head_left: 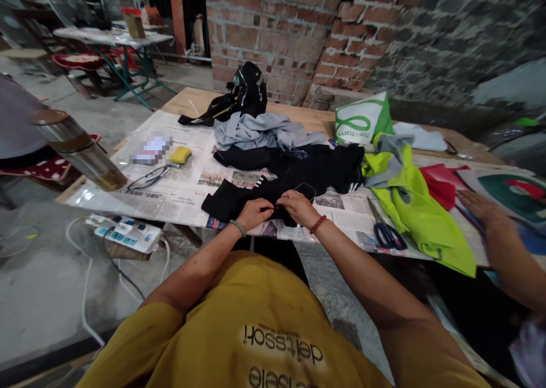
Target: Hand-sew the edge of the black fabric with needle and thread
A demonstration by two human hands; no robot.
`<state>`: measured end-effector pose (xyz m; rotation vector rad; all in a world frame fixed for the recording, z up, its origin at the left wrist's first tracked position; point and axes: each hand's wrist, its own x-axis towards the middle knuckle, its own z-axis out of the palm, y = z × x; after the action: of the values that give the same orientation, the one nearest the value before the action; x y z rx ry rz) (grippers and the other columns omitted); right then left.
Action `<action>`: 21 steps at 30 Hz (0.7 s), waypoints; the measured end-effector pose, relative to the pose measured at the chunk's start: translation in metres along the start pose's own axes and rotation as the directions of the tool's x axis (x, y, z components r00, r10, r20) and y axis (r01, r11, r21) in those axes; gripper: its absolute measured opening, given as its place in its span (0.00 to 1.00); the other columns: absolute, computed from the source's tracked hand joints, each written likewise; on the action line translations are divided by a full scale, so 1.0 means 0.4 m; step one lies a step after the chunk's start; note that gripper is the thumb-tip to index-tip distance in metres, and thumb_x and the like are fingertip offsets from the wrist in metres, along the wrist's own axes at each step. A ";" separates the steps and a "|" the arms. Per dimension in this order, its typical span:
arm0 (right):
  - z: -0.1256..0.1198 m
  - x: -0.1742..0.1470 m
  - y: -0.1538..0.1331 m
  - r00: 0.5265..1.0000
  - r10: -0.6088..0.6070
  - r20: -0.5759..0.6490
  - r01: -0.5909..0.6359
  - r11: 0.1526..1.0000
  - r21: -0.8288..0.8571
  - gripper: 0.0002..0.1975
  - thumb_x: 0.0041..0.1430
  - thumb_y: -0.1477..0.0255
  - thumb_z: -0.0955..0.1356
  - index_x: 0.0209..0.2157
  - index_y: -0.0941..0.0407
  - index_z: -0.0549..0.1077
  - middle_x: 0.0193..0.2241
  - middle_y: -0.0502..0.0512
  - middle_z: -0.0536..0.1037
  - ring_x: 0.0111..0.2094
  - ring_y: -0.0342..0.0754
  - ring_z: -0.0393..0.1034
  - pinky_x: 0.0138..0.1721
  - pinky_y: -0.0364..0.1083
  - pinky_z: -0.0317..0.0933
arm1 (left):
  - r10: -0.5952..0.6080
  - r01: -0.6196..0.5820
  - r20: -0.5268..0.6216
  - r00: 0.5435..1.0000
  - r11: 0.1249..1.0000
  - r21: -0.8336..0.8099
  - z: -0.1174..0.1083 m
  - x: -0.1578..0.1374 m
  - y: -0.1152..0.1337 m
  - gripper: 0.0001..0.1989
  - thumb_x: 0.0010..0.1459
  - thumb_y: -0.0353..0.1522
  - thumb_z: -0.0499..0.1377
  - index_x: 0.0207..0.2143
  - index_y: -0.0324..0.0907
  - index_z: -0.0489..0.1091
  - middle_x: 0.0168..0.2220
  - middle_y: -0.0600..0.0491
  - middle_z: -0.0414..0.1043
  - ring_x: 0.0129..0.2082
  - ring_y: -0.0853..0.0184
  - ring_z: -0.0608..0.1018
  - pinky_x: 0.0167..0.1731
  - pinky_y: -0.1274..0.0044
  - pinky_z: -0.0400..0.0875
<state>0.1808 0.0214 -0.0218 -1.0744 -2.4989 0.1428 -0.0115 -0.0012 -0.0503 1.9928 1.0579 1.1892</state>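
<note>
At the near edge of the newspaper-covered wooden table (170, 201), I have both hands pinched shut on the black fabric garment with white stripes (318, 166): left hand (256, 213) and right hand (297, 207) grip its near edge, fingertips close together. Can't tell if anything finer sits between the fingertips. Bulk of the garment lies just beyond the hands, spreading to the right. Count: two beaded bracelets, green (238, 228) on the left wrist, dark red (318, 225) on the right; one pair of dark-handled scissors (389, 235) right of the hands, next to one neon yellow-green and grey garment (430, 217); one crumpled grey cloth (267, 131) and one black strapped bag (251, 91) behind; one yellow sponge-like block (180, 155) and one pair of thin-framed glasses (150, 176) to the left; one tilted clear bottle with brown lid (79, 146) near the left edge. Co-worker's hand (482, 206) far right, well apart from mine. Writing: white-and-green bag (362, 118) reads "me-tom", inverted. Mustard-yellow shirt (256, 320) shows inverted lettering, roughly "deltssori"; smaller line illegible. Newsprint too small to read.
</note>
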 end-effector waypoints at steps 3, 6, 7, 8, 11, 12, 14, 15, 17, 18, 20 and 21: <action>-0.001 0.002 -0.001 1.000 0.008 0.008 -0.008 1.000 0.002 0.14 0.57 0.79 0.61 0.37 0.53 0.76 0.34 0.55 0.72 0.37 0.47 0.64 0.39 0.45 0.57 | 0.010 -0.010 0.002 1.000 1.000 -0.003 0.000 0.000 -0.003 0.05 0.50 0.25 0.58 0.28 0.39 0.75 0.29 0.54 0.75 0.30 0.72 0.75 0.35 0.80 0.69; 0.001 0.004 -0.001 1.000 0.013 0.015 -0.013 1.000 0.008 0.13 0.58 0.78 0.61 0.37 0.53 0.75 0.34 0.56 0.73 0.37 0.47 0.64 0.39 0.45 0.57 | 0.014 -0.014 0.002 1.000 1.000 -0.002 0.001 0.000 -0.006 0.05 0.50 0.25 0.59 0.28 0.40 0.75 0.29 0.54 0.75 0.30 0.72 0.75 0.35 0.80 0.69; 0.002 0.005 -0.001 1.000 0.017 0.015 -0.017 1.000 0.009 0.13 0.58 0.78 0.61 0.37 0.53 0.75 0.34 0.56 0.73 0.37 0.47 0.64 0.39 0.45 0.57 | 0.015 -0.015 0.003 1.000 1.000 -0.003 0.001 0.000 -0.006 0.05 0.50 0.25 0.59 0.28 0.40 0.75 0.29 0.54 0.75 0.30 0.72 0.75 0.35 0.80 0.69; 0.003 0.005 -0.001 1.000 0.021 0.013 -0.021 1.000 0.009 0.13 0.58 0.78 0.61 0.37 0.53 0.75 0.34 0.56 0.73 0.37 0.47 0.64 0.39 0.45 0.57 | 0.015 -0.015 0.005 1.000 1.000 -0.002 0.001 0.000 -0.006 0.05 0.50 0.25 0.58 0.28 0.40 0.75 0.29 0.54 0.75 0.30 0.72 0.75 0.35 0.80 0.69; 0.005 0.006 -0.001 0.999 0.027 0.017 -0.027 1.000 0.010 0.13 0.58 0.78 0.61 0.37 0.53 0.75 0.34 0.55 0.73 0.37 0.47 0.64 0.39 0.45 0.57 | 0.010 -0.010 0.013 1.000 1.000 0.004 0.001 0.000 -0.005 0.05 0.50 0.26 0.58 0.28 0.40 0.75 0.29 0.54 0.75 0.30 0.71 0.75 0.35 0.80 0.70; 0.004 0.006 -0.002 0.999 0.023 0.024 -0.024 1.000 0.012 0.13 0.58 0.78 0.61 0.36 0.53 0.75 0.35 0.55 0.74 0.37 0.47 0.64 0.39 0.45 0.57 | 0.011 -0.011 0.015 1.000 1.000 0.006 0.001 0.000 -0.004 0.05 0.50 0.26 0.58 0.28 0.40 0.75 0.29 0.54 0.75 0.30 0.71 0.75 0.35 0.80 0.70; 0.001 0.007 -0.004 0.999 0.016 0.034 -0.017 0.999 0.028 0.13 0.57 0.79 0.62 0.36 0.53 0.75 0.35 0.55 0.74 0.37 0.46 0.65 0.40 0.46 0.57 | 0.018 -0.018 0.018 1.000 1.000 0.003 0.002 0.001 -0.005 0.06 0.50 0.25 0.58 0.28 0.40 0.74 0.29 0.54 0.75 0.30 0.71 0.75 0.36 0.80 0.70; -0.001 0.008 -0.006 0.999 0.015 0.032 -0.017 0.999 0.047 0.12 0.57 0.79 0.62 0.36 0.53 0.75 0.34 0.55 0.75 0.36 0.46 0.65 0.40 0.46 0.57 | 0.024 -0.024 0.017 1.000 1.000 0.000 0.003 0.001 -0.006 0.06 0.50 0.25 0.58 0.28 0.40 0.74 0.30 0.53 0.75 0.30 0.71 0.75 0.36 0.79 0.70; -0.008 0.011 -0.012 0.999 0.031 0.016 -0.033 0.993 0.113 0.12 0.56 0.79 0.62 0.35 0.54 0.76 0.34 0.55 0.75 0.36 0.46 0.66 0.41 0.46 0.58 | 0.031 -0.031 0.017 0.999 0.999 -0.006 0.004 0.001 -0.007 0.05 0.50 0.25 0.58 0.29 0.40 0.74 0.30 0.53 0.75 0.30 0.71 0.75 0.36 0.79 0.70; -0.012 0.014 -0.016 0.999 0.054 0.005 -0.054 0.986 0.159 0.12 0.56 0.79 0.62 0.34 0.54 0.76 0.33 0.55 0.76 0.36 0.46 0.67 0.41 0.46 0.59 | 0.034 -0.034 0.021 0.999 0.999 -0.007 0.004 0.000 -0.007 0.05 0.50 0.25 0.58 0.29 0.39 0.74 0.30 0.53 0.75 0.30 0.71 0.75 0.36 0.79 0.70; -0.020 0.020 -0.024 0.991 0.131 -0.008 -0.124 0.958 0.259 0.10 0.55 0.78 0.63 0.32 0.55 0.76 0.31 0.54 0.76 0.35 0.45 0.68 0.40 0.46 0.60 | 0.037 -0.037 0.031 0.999 0.999 -0.003 0.003 0.000 -0.006 0.05 0.51 0.25 0.58 0.29 0.40 0.74 0.29 0.53 0.75 0.31 0.71 0.75 0.36 0.80 0.70; -0.023 0.024 -0.028 0.984 0.180 -0.007 -0.169 0.937 0.306 0.10 0.54 0.77 0.63 0.31 0.55 0.76 0.30 0.54 0.77 0.35 0.45 0.69 0.40 0.45 0.61 | 0.037 -0.037 0.037 0.999 0.999 0.000 0.003 0.000 -0.005 0.05 0.51 0.26 0.58 0.29 0.40 0.74 0.29 0.53 0.75 0.31 0.71 0.75 0.36 0.80 0.70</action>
<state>0.1712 0.0198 -0.0074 -1.1516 -2.2514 0.5378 -0.0112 -0.0004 -0.0524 2.0349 1.0070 1.1674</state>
